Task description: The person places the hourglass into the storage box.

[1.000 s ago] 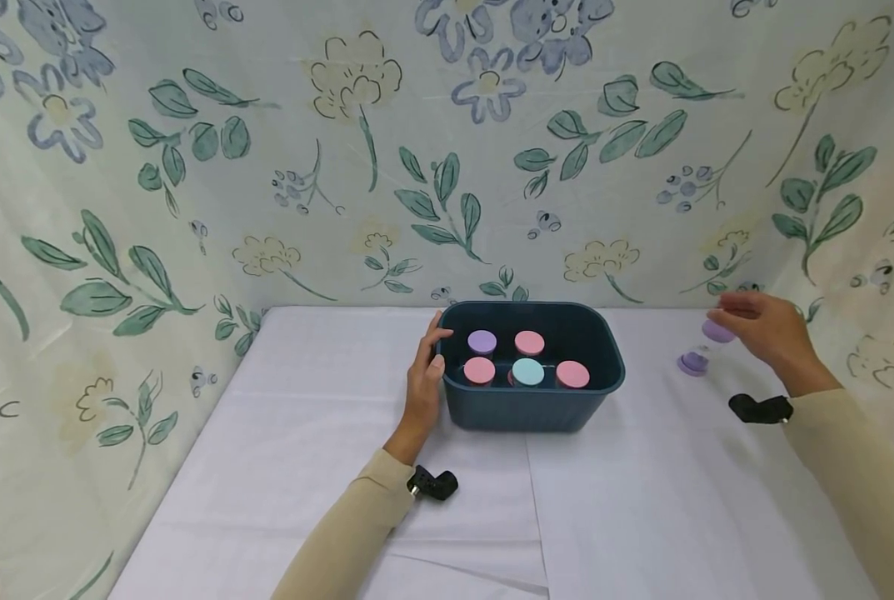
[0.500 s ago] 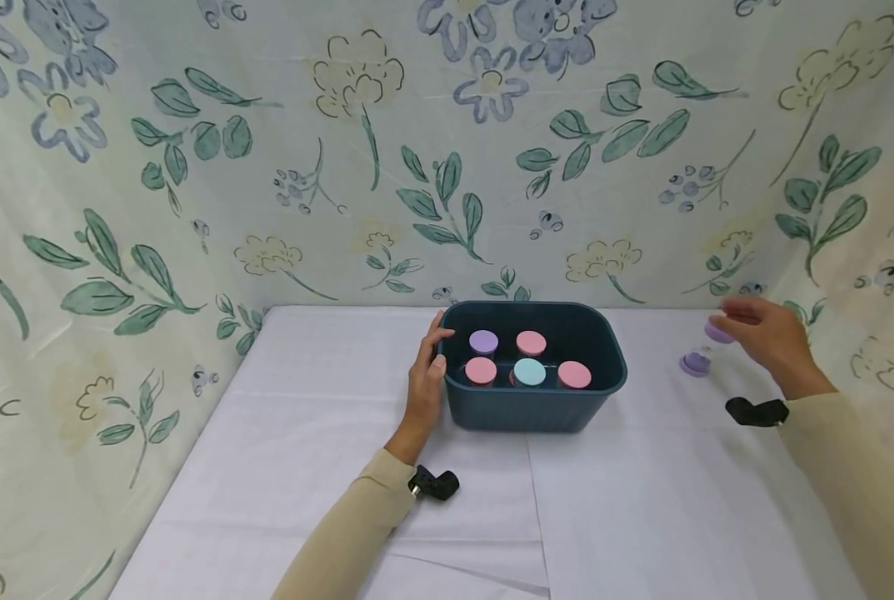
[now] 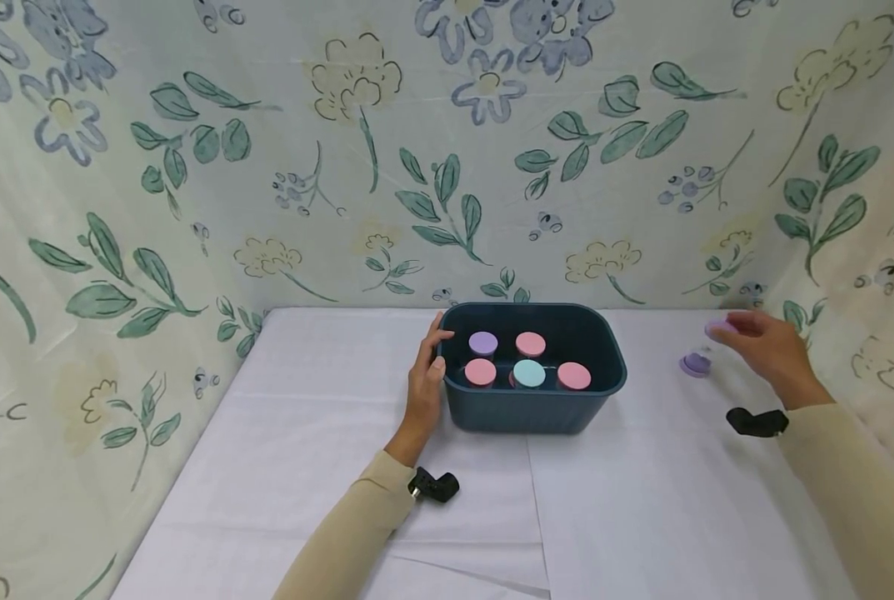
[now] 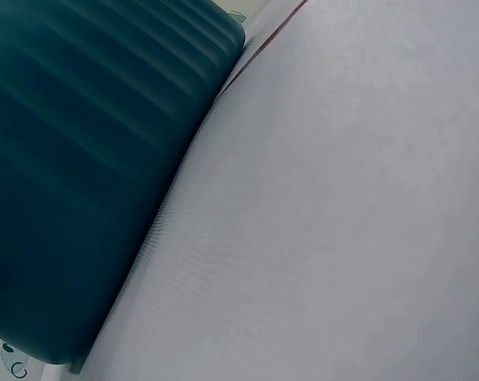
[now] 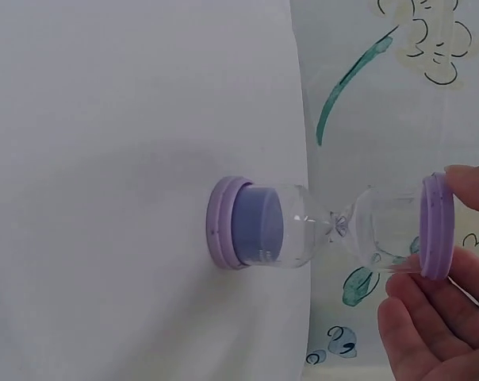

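In the right wrist view an hourglass (image 5: 327, 226) has purple caps, a clear waisted glass and purple-blue sand gathered in its lower bulb. My right hand (image 3: 772, 350) pinches its upper cap, thumb on one side and fingers on the other. The lower cap (image 3: 695, 364) is right at the white tabletop. At the centre back sits a dark teal plastic bin (image 3: 536, 412); my left hand (image 3: 422, 387) grips its left end, fingers at the rim and thumb by the front corner. The left wrist view shows only the bin's ribbed wall (image 4: 89, 159) and white cloth.
Inside the bin stand several capped hourglasses: a purple cap (image 3: 482, 342), a light blue cap (image 3: 528, 373) and pink ones, such as the pink cap (image 3: 573, 376). A flowered curtain (image 3: 447, 167) hangs behind the table and along its sides. White cloth (image 3: 304, 467) covers the tabletop.
My right hand has lowered slightly, with thumb and fingers drawn closer around the hourglass's upper cap. The left hand and the bin have stayed in place.
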Demonstrator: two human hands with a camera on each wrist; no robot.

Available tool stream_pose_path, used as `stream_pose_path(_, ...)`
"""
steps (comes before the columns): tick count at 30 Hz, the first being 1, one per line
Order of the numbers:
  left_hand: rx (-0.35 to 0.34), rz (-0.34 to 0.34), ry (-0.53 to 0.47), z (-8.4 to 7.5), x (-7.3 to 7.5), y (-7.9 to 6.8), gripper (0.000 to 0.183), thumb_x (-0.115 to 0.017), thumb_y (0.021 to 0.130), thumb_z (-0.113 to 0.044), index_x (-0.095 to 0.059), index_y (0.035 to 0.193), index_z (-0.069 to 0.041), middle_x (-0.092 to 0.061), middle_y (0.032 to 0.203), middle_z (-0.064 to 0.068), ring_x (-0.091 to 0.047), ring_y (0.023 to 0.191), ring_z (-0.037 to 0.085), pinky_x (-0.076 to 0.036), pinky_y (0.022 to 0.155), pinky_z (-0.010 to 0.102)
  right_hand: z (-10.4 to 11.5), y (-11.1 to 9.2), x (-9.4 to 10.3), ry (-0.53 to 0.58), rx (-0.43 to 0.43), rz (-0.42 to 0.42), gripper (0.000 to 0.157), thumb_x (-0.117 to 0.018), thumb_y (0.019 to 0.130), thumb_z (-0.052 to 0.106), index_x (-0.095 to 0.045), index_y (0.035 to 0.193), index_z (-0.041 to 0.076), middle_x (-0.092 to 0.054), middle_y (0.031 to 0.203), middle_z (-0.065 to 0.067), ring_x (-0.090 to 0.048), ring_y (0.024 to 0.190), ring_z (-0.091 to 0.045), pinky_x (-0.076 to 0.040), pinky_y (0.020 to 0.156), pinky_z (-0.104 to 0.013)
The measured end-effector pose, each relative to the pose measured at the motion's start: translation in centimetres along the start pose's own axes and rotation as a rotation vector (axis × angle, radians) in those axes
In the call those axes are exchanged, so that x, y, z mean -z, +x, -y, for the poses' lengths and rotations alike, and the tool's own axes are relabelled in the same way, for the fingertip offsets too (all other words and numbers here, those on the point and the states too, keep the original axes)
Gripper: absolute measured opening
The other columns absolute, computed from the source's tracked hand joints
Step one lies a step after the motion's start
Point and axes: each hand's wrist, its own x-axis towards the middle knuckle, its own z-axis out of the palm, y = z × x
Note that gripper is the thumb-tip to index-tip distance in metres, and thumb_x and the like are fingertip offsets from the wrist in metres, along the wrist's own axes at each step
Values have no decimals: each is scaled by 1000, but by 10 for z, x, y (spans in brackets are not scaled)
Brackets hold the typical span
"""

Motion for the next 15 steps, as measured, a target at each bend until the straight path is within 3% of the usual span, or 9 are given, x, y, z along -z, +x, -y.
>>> stream_pose_path(15, 19, 0, 12, -2, -1, 0, 44, -32, 95, -33, -46, 134, -17, -25, 158, -2, -21, 145, 17, -18, 116, 47, -12, 1, -8, 16, -28, 14, 99, -54, 83, 67, -30, 145, -6, -36, 139, -35, -35, 125, -52, -33, 98, -68)
